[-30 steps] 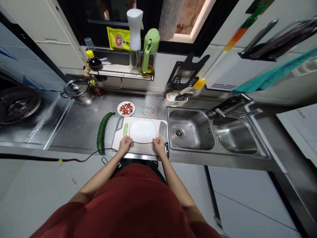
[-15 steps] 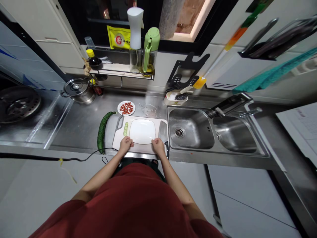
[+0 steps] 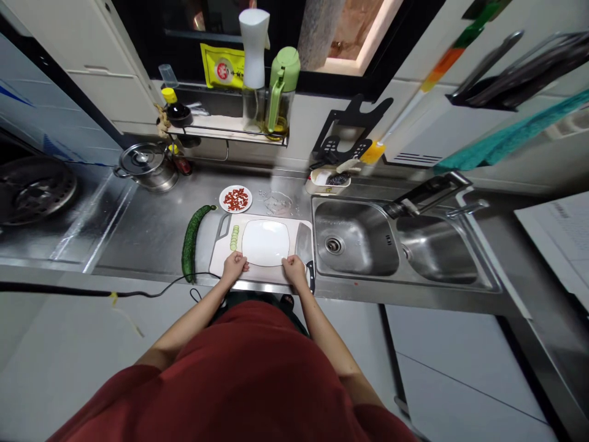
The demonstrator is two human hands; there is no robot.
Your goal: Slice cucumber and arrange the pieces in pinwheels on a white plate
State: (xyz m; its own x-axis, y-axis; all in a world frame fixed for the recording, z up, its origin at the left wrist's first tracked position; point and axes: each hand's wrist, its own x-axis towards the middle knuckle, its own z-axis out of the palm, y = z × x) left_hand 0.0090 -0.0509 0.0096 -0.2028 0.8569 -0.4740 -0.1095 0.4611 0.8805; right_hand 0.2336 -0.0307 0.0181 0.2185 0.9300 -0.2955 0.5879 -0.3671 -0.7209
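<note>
A white plate (image 3: pixel 265 242) with rounded corners lies over the cutting board (image 3: pixel 257 275). My left hand (image 3: pixel 235 266) is closed at its near left corner, and my right hand (image 3: pixel 293 268) pinches the near right corner. Beside the plate, to the left, a row of cucumber slices (image 3: pixel 234 237) rests on the board. A knife (image 3: pixel 304 244) lies along the board's right side, its dark handle close to my right hand. Left of the board is a long green cucumber (image 3: pixel 191 242). Behind the board sits a small plate (image 3: pixel 235 209) of chopped red pieces.
A double sink (image 3: pixel 354 236) with a faucet (image 3: pixel 427 196) is on the right. At the back left stands a lidded pot (image 3: pixel 146 167). Bottles, including a green oil bottle (image 3: pixel 281 92), stand on a wall shelf (image 3: pixel 221 127). A black cable (image 3: pixel 151 296) crosses the counter's front edge.
Both hands keep their hold on the white plate, which stays in the same place on the board. Only the camera view has shifted very slightly.
</note>
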